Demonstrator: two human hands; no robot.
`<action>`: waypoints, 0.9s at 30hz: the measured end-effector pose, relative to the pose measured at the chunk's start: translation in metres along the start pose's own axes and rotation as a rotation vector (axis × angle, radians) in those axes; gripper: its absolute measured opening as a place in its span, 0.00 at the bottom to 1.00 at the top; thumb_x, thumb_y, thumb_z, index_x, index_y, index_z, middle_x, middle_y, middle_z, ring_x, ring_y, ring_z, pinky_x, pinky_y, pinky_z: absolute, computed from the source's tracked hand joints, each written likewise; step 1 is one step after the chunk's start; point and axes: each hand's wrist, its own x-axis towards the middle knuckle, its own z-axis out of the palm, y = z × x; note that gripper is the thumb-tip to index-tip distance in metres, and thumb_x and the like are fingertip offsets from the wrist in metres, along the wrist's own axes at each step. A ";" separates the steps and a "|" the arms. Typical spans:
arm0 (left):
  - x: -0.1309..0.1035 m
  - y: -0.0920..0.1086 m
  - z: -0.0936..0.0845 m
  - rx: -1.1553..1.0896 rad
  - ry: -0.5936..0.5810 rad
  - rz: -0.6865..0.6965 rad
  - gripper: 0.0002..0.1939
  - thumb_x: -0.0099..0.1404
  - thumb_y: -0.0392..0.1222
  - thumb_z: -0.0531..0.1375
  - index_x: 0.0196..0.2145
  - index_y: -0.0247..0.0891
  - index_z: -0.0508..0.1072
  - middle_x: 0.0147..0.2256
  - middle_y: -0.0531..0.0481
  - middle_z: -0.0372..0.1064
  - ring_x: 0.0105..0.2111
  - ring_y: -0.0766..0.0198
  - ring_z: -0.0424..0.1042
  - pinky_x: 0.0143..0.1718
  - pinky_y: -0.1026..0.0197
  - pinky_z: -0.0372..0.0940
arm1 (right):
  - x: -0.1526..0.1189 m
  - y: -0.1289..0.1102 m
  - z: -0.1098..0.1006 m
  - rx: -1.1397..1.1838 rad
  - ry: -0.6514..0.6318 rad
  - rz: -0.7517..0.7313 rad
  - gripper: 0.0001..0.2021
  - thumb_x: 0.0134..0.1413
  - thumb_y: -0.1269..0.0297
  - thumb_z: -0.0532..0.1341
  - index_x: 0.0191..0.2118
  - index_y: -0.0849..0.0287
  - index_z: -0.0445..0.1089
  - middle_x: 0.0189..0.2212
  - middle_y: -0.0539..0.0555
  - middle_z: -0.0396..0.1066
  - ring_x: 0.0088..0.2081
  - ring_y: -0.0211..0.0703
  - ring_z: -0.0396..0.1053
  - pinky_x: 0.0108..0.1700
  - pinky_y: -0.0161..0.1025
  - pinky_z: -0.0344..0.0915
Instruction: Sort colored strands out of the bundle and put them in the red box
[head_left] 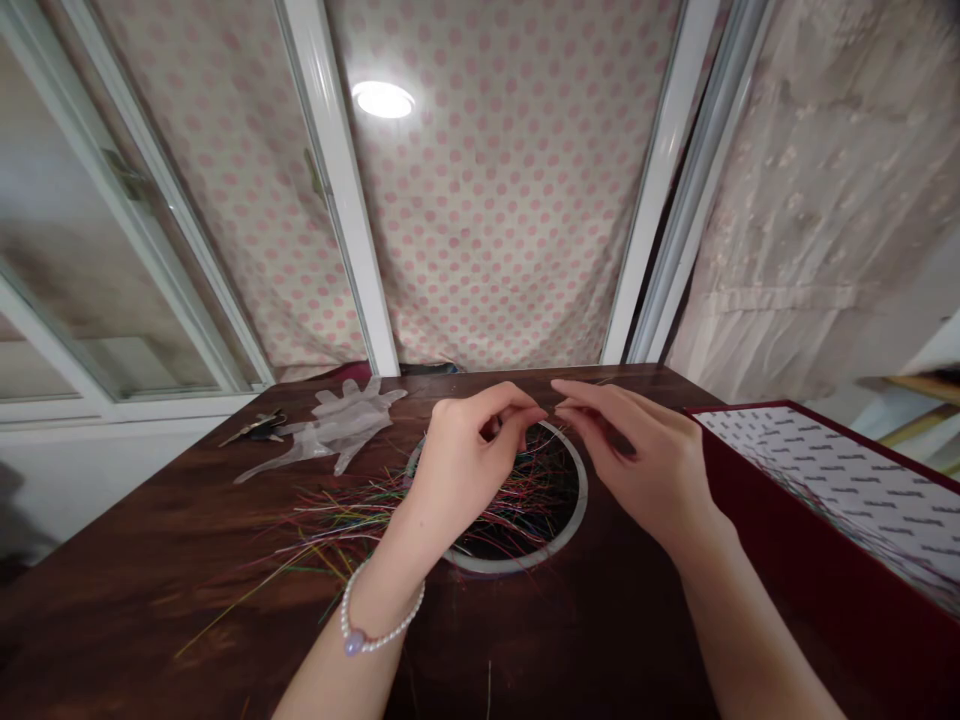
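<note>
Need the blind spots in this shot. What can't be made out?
Head view:
- Whether either the left hand or right hand pinches a strand: too fine at the fingertips.
- Upper-left part of the round rim: behind the left hand.
- Strand count: tangled, too thin, partly behind the left hand and forearm.
- Far right of the red box: cut by the right edge.
- Print on its lining: too small.

Behind the dark brown table (622, 620), the cream curtain (502, 200) has pink polka dots; right of it, the box (757, 540) is deep red.
</note>
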 end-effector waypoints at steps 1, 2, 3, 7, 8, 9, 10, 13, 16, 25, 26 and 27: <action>-0.001 0.001 0.000 -0.018 0.002 -0.002 0.08 0.62 0.38 0.57 0.25 0.38 0.71 0.18 0.56 0.64 0.19 0.71 0.60 0.20 0.67 0.56 | 0.000 -0.001 -0.001 -0.002 0.019 0.021 0.13 0.56 0.75 0.59 0.46 0.56 0.68 0.34 0.50 0.75 0.34 0.36 0.72 0.40 0.34 0.70; -0.001 0.001 -0.001 -0.048 -0.001 -0.014 0.08 0.62 0.39 0.58 0.25 0.38 0.71 0.18 0.56 0.64 0.18 0.71 0.59 0.19 0.67 0.55 | 0.000 -0.003 -0.003 -0.003 0.041 0.041 0.13 0.55 0.75 0.59 0.46 0.56 0.68 0.34 0.50 0.75 0.34 0.35 0.73 0.40 0.33 0.70; -0.001 0.001 -0.001 -0.085 -0.003 -0.030 0.08 0.62 0.40 0.58 0.25 0.38 0.71 0.18 0.56 0.64 0.17 0.71 0.58 0.18 0.68 0.54 | 0.001 -0.004 -0.004 -0.001 0.061 0.062 0.13 0.54 0.75 0.60 0.45 0.56 0.68 0.34 0.50 0.75 0.33 0.34 0.73 0.39 0.32 0.70; 0.000 0.001 -0.002 -0.206 -0.014 -0.100 0.07 0.61 0.40 0.59 0.25 0.38 0.71 0.17 0.56 0.64 0.14 0.74 0.55 0.13 0.69 0.50 | 0.002 -0.006 -0.007 0.018 0.080 0.130 0.07 0.53 0.73 0.62 0.38 0.56 0.71 0.32 0.48 0.75 0.29 0.33 0.72 0.33 0.30 0.69; 0.000 0.001 -0.002 -0.225 -0.020 -0.113 0.07 0.61 0.39 0.59 0.25 0.38 0.71 0.17 0.56 0.64 0.13 0.74 0.56 0.12 0.69 0.50 | 0.003 -0.006 -0.007 0.022 0.072 0.139 0.06 0.53 0.73 0.62 0.37 0.56 0.71 0.32 0.48 0.75 0.28 0.33 0.71 0.32 0.30 0.69; 0.001 0.002 -0.002 -0.242 -0.025 -0.123 0.07 0.61 0.39 0.59 0.25 0.38 0.71 0.17 0.56 0.64 0.13 0.74 0.56 0.12 0.70 0.50 | 0.003 -0.006 -0.007 0.024 0.063 0.144 0.06 0.53 0.73 0.62 0.36 0.56 0.71 0.31 0.48 0.75 0.28 0.33 0.71 0.31 0.31 0.68; 0.001 0.002 -0.002 -0.257 -0.030 -0.132 0.07 0.61 0.39 0.59 0.26 0.37 0.71 0.17 0.55 0.65 0.13 0.75 0.56 0.12 0.70 0.50 | 0.003 -0.006 -0.006 0.025 0.056 0.142 0.06 0.53 0.73 0.61 0.36 0.56 0.72 0.30 0.48 0.75 0.28 0.33 0.70 0.31 0.31 0.68; 0.002 0.003 -0.003 -0.283 -0.027 -0.156 0.07 0.61 0.39 0.59 0.26 0.37 0.71 0.17 0.55 0.66 0.12 0.75 0.58 0.11 0.71 0.52 | 0.003 -0.006 -0.006 0.031 0.028 0.097 0.06 0.54 0.74 0.60 0.35 0.56 0.71 0.29 0.49 0.73 0.29 0.34 0.70 0.33 0.32 0.67; 0.002 0.003 -0.002 -0.286 -0.017 -0.160 0.06 0.61 0.40 0.59 0.28 0.37 0.72 0.18 0.55 0.65 0.13 0.74 0.59 0.12 0.71 0.54 | 0.002 -0.005 -0.005 0.013 0.007 0.021 0.07 0.54 0.76 0.58 0.36 0.57 0.70 0.31 0.50 0.72 0.32 0.35 0.69 0.36 0.33 0.68; 0.000 -0.001 0.002 -0.219 0.011 -0.117 0.04 0.61 0.39 0.58 0.31 0.39 0.72 0.17 0.56 0.63 0.15 0.72 0.57 0.14 0.67 0.51 | 0.000 0.004 0.001 -0.151 0.042 -0.179 0.10 0.54 0.79 0.58 0.39 0.59 0.69 0.36 0.55 0.70 0.37 0.38 0.69 0.41 0.36 0.68; 0.000 -0.002 0.003 -0.197 0.018 -0.104 0.04 0.61 0.39 0.58 0.31 0.39 0.72 0.17 0.56 0.62 0.15 0.72 0.57 0.15 0.67 0.51 | -0.001 0.006 0.002 -0.153 0.047 -0.189 0.11 0.54 0.79 0.57 0.40 0.59 0.69 0.36 0.55 0.71 0.37 0.38 0.69 0.41 0.36 0.69; 0.000 -0.003 0.003 -0.166 0.026 -0.086 0.03 0.61 0.39 0.58 0.30 0.39 0.71 0.17 0.56 0.62 0.16 0.71 0.57 0.16 0.67 0.51 | -0.002 0.008 0.003 -0.152 0.050 -0.199 0.11 0.54 0.80 0.57 0.40 0.59 0.69 0.36 0.54 0.71 0.37 0.38 0.69 0.41 0.36 0.69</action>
